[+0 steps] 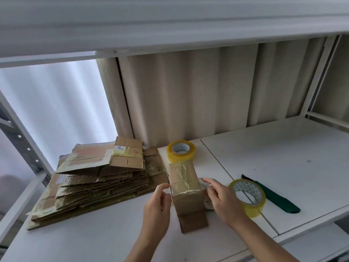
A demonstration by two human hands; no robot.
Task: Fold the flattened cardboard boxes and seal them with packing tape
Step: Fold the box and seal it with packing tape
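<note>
A small folded cardboard box (186, 186) stands on the white shelf board (283, 157), its top covered with clear tape and a brown flap sticking out at its near end. My left hand (156, 207) is at the box's left side, thumb and fingertip pinched on one end of a clear tape strip (201, 179) laid across the box. On the right side, my right hand (224, 201) pinches the strip's other end. One roll of yellowish packing tape (254, 208) lies just right of my right hand, and another tape roll (190, 155) behind the box.
A stack of flattened cardboard boxes (98, 178) lies to the left, touching the box's far corner. A green utility knife (273, 197) rests right of the near roll. An upper shelf (170, 25) hangs low overhead; corrugated wall behind.
</note>
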